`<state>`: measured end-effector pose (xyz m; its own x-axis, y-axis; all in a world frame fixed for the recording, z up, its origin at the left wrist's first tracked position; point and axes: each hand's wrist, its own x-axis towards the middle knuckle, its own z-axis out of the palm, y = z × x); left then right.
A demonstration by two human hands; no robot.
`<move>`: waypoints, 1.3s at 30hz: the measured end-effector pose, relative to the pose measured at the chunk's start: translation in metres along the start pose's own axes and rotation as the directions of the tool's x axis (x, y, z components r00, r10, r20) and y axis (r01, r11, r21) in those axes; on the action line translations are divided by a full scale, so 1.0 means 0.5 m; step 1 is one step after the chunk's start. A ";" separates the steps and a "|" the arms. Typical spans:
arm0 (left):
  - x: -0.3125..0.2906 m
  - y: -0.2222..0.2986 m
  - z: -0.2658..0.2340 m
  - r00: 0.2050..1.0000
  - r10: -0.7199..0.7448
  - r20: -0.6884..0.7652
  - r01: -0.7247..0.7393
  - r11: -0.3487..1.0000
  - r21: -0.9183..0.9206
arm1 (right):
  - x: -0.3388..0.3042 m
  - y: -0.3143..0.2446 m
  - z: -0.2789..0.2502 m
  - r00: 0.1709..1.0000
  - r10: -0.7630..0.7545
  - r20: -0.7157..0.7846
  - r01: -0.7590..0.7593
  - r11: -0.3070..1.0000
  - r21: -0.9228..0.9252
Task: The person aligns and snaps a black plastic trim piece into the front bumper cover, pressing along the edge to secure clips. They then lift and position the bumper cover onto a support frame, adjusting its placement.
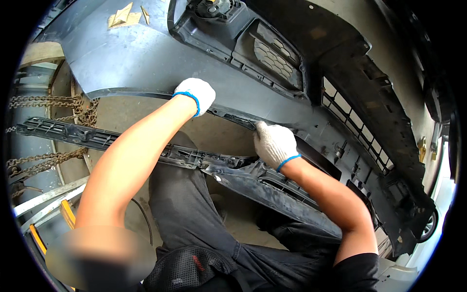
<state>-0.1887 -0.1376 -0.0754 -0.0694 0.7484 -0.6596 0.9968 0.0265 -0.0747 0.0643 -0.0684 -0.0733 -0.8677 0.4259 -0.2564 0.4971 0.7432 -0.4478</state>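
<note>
A large dark grey car bumper cover (141, 63) spans the upper view, its inner side showing mesh grilles and clips. My left hand (197, 95), in a white knit glove with a blue cuff, is closed over its near edge. Farther right along that edge, my right hand (276, 145), gloved alike, is closed with the thumb on top; its fingertips are hidden. A long black plastic trim piece (180, 155) with ribs and clips lies across my legs, below both hands. It passes beneath my left forearm and runs close below my right hand.
Rusty chains (46, 102) hang beside a grey metal frame at the left. Pale bars and yellow-edged parts (68, 214) stand at the lower left. Folded brown tape (124, 17) sticks to the bumper's far side. A car wheel (429, 226) shows at the far right.
</note>
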 end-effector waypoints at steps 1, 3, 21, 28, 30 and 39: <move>0.001 0.001 -0.008 1.000 0.006 0.016 -0.006 1.000 -0.004 | 0.002 -0.003 0.008 0.999 0.029 0.019 -0.028 0.998 -0.059; 0.003 0.003 -0.021 0.999 0.011 0.051 -0.011 1.000 -0.016 | 0.001 -0.008 0.014 0.999 0.034 -0.006 -0.035 0.996 -0.085; 0.000 0.007 -0.014 1.000 -0.017 0.018 0.018 0.995 -0.099 | 0.003 -0.069 0.046 0.992 0.129 -0.005 -0.125 0.947 -0.297; -0.004 0.016 -0.006 0.999 -0.028 -0.021 0.027 0.998 -0.053 | 0.008 -0.050 0.070 0.984 0.155 -0.083 -0.166 0.974 -0.151; -0.005 0.015 -0.007 0.999 -0.016 -0.038 0.015 1.000 -0.025 | 0.018 -0.051 0.084 0.969 0.215 -0.121 -0.226 0.970 -0.089; -0.012 0.009 -0.012 1.000 -0.008 0.001 0.008 1.000 0.009 | 0.117 0.024 0.001 0.909 0.281 0.307 -0.320 0.944 0.085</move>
<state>-0.1834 -0.1379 -0.0675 -0.0770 0.7477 -0.6595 0.9959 0.0262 -0.0866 0.0194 -0.0347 -0.0942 -0.6494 0.4372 -0.6222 0.7468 0.5210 -0.4134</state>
